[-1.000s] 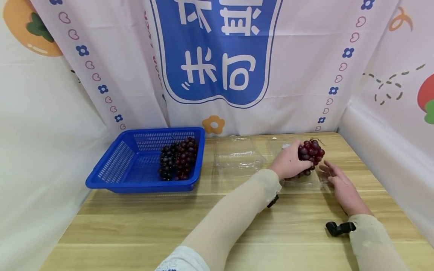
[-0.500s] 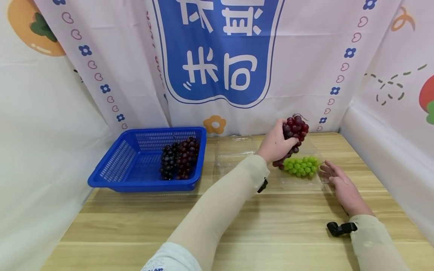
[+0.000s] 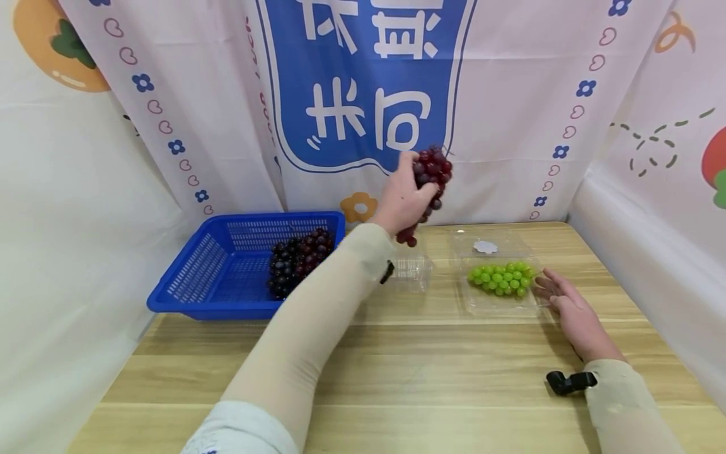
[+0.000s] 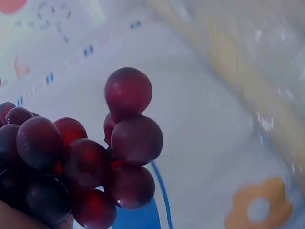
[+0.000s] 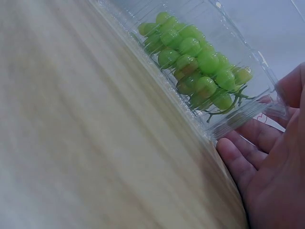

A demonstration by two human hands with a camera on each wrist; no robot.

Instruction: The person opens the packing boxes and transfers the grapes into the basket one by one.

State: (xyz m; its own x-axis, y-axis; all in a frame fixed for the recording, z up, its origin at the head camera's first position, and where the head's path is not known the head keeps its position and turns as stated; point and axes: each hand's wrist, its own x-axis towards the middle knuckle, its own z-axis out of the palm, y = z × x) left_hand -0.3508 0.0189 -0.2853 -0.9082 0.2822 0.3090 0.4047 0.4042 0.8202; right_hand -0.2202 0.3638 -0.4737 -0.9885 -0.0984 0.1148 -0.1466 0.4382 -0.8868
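Note:
My left hand (image 3: 405, 195) grips a bunch of dark red grapes (image 3: 433, 170), raised above the table between the basket and the open clamshell. Close up, the same red grapes (image 4: 86, 162) fill the lower left of the left wrist view. At the right, my right hand (image 3: 575, 315) holds the near-right edge of a clear plastic clamshell box (image 3: 482, 306). In the right wrist view the thumb lies at the rim, with the fingers (image 5: 238, 152) against the outside wall. A bunch of green grapes (image 3: 501, 279) lies inside that box.
A blue plastic basket (image 3: 187, 309) at the left holds a bunch of black grapes (image 3: 282, 268) and dark red grapes (image 3: 314, 249). Another clear plastic box (image 3: 411, 271) stands mid-table, partly behind the left forearm. Printed cloth (image 3: 499, 126) hangs behind the wooden table (image 3: 431, 372).
My left hand has lifted the red grapes up from the right clamshell and carried them left, uncovering the green grapes. The right hand has stayed at the box.

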